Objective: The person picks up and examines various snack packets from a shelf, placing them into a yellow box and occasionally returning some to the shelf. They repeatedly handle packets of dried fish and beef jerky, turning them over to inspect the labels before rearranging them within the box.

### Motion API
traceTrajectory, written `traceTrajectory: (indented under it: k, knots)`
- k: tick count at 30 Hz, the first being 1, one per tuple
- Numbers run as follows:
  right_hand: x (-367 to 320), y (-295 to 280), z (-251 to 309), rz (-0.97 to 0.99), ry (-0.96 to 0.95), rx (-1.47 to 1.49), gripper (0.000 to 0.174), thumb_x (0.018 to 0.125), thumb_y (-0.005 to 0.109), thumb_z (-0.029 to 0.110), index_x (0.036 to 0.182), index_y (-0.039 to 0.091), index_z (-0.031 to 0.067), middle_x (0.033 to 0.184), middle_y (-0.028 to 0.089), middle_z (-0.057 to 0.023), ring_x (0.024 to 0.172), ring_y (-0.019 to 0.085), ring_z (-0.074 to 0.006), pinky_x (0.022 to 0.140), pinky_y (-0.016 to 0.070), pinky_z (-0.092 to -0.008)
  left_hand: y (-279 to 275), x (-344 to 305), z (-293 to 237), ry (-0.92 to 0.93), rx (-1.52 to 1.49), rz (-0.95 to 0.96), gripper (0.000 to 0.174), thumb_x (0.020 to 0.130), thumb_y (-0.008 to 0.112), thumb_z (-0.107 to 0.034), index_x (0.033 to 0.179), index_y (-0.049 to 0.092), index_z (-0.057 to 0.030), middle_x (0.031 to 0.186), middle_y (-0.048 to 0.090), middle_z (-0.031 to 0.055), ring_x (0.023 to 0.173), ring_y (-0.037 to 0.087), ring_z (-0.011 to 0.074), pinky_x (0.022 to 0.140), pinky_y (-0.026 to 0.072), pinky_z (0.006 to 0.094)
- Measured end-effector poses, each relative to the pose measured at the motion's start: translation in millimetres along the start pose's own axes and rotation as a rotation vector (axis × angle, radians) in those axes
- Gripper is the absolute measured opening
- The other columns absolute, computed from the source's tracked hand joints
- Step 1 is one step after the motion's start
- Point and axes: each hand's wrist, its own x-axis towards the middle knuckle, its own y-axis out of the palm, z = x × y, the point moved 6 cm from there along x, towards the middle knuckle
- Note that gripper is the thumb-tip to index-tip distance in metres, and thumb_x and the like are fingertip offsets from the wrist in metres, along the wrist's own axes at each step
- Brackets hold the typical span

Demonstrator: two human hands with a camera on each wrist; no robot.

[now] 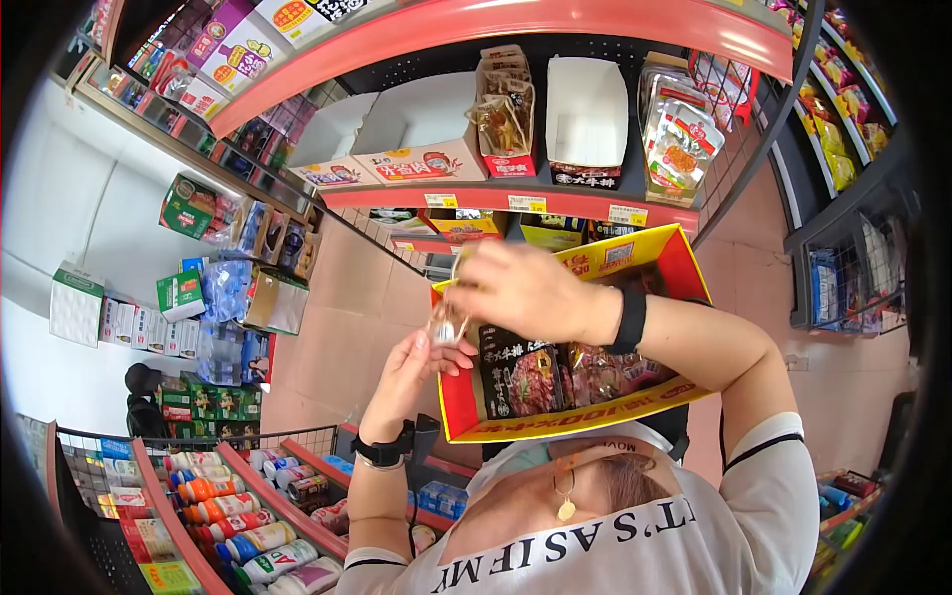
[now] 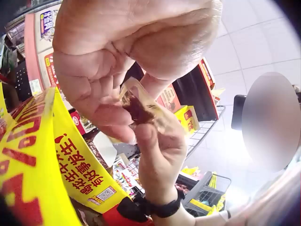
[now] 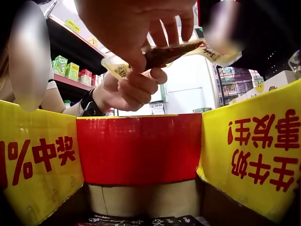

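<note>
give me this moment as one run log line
left hand: pinching small packet | right hand: pinching same packet | yellow box: open, packaged snacks inside

Head view, by count. Open cardboard display boxes (image 1: 421, 164) on the red-edged metal shelf (image 1: 397, 198): five. White-and-yellow price labels (image 1: 627, 215) directly below them: three. Open yellow-and-red cardboard carton (image 1: 458, 382): one. Bare hands: two, left hand (image 1: 412, 369) and right hand (image 1: 526, 288). Black wristbands (image 1: 630, 322): two. Round gold pendant (image 1: 566, 511): one.
</note>
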Motion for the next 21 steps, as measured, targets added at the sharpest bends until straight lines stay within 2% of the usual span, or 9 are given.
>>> traceTrajectory:
  k: [3, 4, 5, 8, 11, 15, 17, 19, 21]
  knots:
    - [3.8, -18.8, -40.9, -0.216, 0.210, 0.018, 0.014, 0.080, 0.057, 0.021, 0.090, 0.059, 0.0122, 0.076, 0.046, -0.0062, 0.065, 0.056, -0.0215, 0.050, 0.0460, -0.0345, 6.2, 3.7, 0.1, 0.026, 0.188, 0.049, 0.034, 0.096, 0.043, -0.026, 0.117, 0.051, -0.0009, 0.097, 0.061, 0.0073, 0.086, 0.058, 0.0122, 0.076, 0.0453, 0.0247]
    - [4.0, -16.1, -44.4, -0.143, 0.255, 0.028, 0.014, 0.080, 0.060, 0.019, 0.092, 0.060, 0.0127, 0.079, 0.049, -0.0065, 0.066, 0.057, -0.0229, 0.053, 0.0467, -0.0352, 4.5, 4.1, 0.8, -0.002, 0.133, 0.038, 0.028, 0.094, 0.048, -0.019, 0.116, 0.053, -0.0010, 0.097, 0.060, 0.0064, 0.085, 0.057, 0.0113, 0.077, 0.0460, 0.0242]
    - [7.1, -30.5, -75.6, -0.304, 0.354, 0.086, 0.014, 0.078, 0.063, 0.015, 0.091, 0.060, 0.0105, 0.082, 0.053, -0.0072, 0.068, 0.058, -0.0242, 0.057, 0.0475, -0.0349, 5.2, 4.0, 5.1, 0.001, 0.133, 0.039, 0.028, 0.094, 0.048, -0.019, 0.116, 0.053, -0.0010, 0.097, 0.060, 0.0064, 0.085, 0.057, 0.0113, 0.077, 0.0460, 0.0242]
    - [7.4, -36.0, -126.5, -0.371, 0.532, 0.214, 0.014, 0.080, 0.063, 0.014, 0.092, 0.063, 0.0071, 0.086, 0.058, -0.0088, 0.071, 0.060, -0.0250, 0.062, 0.0482, -0.0325, 8.3, 4.3, 12.0, 0.087, 0.312, -0.067, 0.026, 0.086, 0.057, 0.000, 0.111, 0.056, -0.0019, 0.095, 0.061, 0.0052, 0.085, 0.058, 0.0106, 0.075, 0.0480, 0.0219]
    - [6.3, -31.9, -167.3, -0.406, 0.582, 0.232, 0.017, 0.081, 0.064, 0.016, 0.095, 0.065, 0.0073, 0.088, 0.059, -0.0102, 0.071, 0.060, -0.0254, 0.064, 0.0485, -0.0323, 14.2, 2.9, 5.9, 0.161, 0.537, -0.079, 0.023, 0.086, 0.057, -0.001, 0.109, 0.058, -0.0029, 0.091, 0.063, 0.0060, 0.084, 0.060, 0.0106, 0.071, 0.0492, 0.0221]
    - [-1.6, -17.8, -207.3, -0.427, 0.651, 0.184, 0.020, 0.079, 0.066, 0.020, 0.094, 0.066, 0.0066, 0.088, 0.062, -0.0123, 0.073, 0.060, -0.0265, 0.065, 0.0481, -0.0330, 14.7, 2.3, 3.1, 0.199, 0.599, -0.092, 0.022, 0.084, 0.057, -0.001, 0.107, 0.060, -0.0033, 0.090, 0.064, 0.0065, 0.083, 0.061, 0.0109, 0.069, 0.0496, 0.0222]
    - [-8.2, 1.2, -225.4, -0.224, 0.860, 0.253, 0.023, 0.076, 0.068, 0.023, 0.093, 0.067, 0.0067, 0.086, 0.063, -0.0125, 0.076, 0.061, -0.0270, 0.066, 0.0477, -0.0343, 14.9, 2.8, 3.3, 0.181, 0.579, -0.093, 0.022, 0.085, 0.057, -0.001, 0.106, 0.060, -0.0023, 0.090, 0.063, 0.0050, 0.083, 0.060, 0.0102, 0.071, 0.0486, 0.0220]
    - [-6.5, 8.5, -228.9, -0.150, 0.850, 0.200, 0.024, 0.074, 0.069, 0.026, 0.090, 0.068, 0.0073, 0.083, 0.064, -0.0127, 0.078, 0.061, -0.0279, 0.068, 0.0473, -0.0365, 14.4, 2.8, 5.5, 0.156, 0.558, -0.094, 0.021, 0.085, 0.057, -0.001, 0.106, 0.059, -0.0012, 0.090, 0.062, 0.0036, 0.084, 0.058, 0.0095, 0.072, 0.0476, 0.0218]
    - [-10.1, 22.4, -230.9, 0.090, 0.929, 0.102, 0.023, 0.074, 0.068, 0.026, 0.087, 0.068, 0.0074, 0.084, 0.065, -0.0139, 0.081, 0.061, -0.0293, 0.070, 0.0473, -0.0382, 12.7, 3.9, 5.9, 0.163, 0.563, -0.108, 0.020, 0.085, 0.057, -0.001, 0.106, 0.059, -0.0009, 0.090, 0.061, 0.0035, 0.083, 0.057, 0.0093, 0.072, 0.0475, 0.0219]
